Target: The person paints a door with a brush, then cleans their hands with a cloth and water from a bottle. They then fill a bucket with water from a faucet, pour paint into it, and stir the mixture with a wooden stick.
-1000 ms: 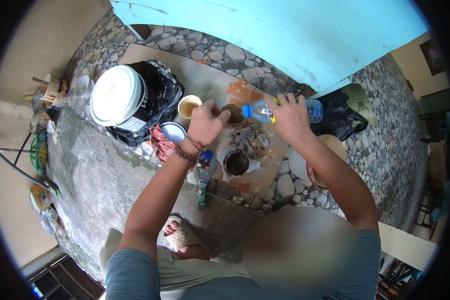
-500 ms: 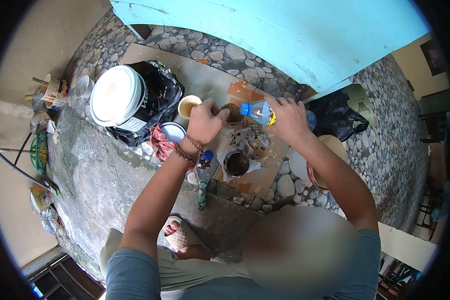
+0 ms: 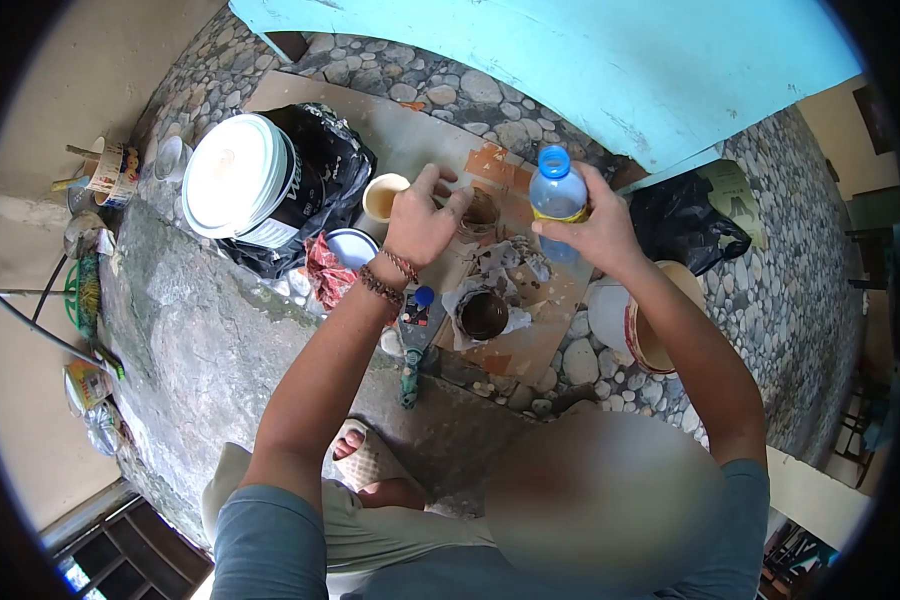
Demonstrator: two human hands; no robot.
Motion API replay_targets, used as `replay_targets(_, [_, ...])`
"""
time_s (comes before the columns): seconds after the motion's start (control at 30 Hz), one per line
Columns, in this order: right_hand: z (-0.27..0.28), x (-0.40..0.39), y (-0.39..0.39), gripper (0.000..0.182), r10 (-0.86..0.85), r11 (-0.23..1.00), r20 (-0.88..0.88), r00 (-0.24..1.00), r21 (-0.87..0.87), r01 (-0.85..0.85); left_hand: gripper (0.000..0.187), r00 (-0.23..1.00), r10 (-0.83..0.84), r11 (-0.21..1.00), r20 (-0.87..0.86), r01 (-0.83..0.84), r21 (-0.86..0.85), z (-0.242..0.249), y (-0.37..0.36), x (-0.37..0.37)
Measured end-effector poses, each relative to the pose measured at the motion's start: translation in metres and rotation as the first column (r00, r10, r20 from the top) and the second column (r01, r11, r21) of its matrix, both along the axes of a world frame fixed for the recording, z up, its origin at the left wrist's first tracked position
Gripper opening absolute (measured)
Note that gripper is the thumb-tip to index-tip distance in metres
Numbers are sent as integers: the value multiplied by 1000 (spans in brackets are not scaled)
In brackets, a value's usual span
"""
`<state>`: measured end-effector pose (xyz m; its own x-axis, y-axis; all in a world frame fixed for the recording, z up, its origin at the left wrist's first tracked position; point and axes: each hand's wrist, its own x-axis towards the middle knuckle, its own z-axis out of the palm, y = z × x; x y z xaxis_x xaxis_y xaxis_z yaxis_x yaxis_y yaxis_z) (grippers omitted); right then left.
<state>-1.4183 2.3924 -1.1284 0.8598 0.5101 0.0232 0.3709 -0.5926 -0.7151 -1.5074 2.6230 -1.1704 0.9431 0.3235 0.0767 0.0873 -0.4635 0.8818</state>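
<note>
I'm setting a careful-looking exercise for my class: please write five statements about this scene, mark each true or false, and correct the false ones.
1. The right hand holds a plastic bottle. True.
2. The bottle lies on the cardboard. False: it is in the right hand.
3. In the picture, the white-lidded bucket is left of the beige cup. True.
4. The bracelets circle the right wrist. False: they circle the left.
5. A sandal is on a foot. True.
</note>
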Motion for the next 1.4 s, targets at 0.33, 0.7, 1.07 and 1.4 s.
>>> replay_targets(0.33, [-1, 4, -25, 77, -31, 974, -75, 997, 220, 47, 57, 962, -272, 944, -27, 261, -201, -13, 1, -7])
replay_targets(0.7, [7, -4, -41, 73, -52, 942, -141, 989, 321, 95, 75, 980, -191, 981, -54, 189, -47, -39, -9, 5])
replay_targets(1.07, [23, -13, -50, 72, -53, 926, -202, 978, 357, 124, 61, 997, -78, 981, 20, 80, -177, -6, 13, 26])
replay_targets(1.4, [0, -14, -46, 75, -47, 906, -223, 974, 400, 135, 56, 995, -95, 990, 5, 95, -100, 17, 33, 34])
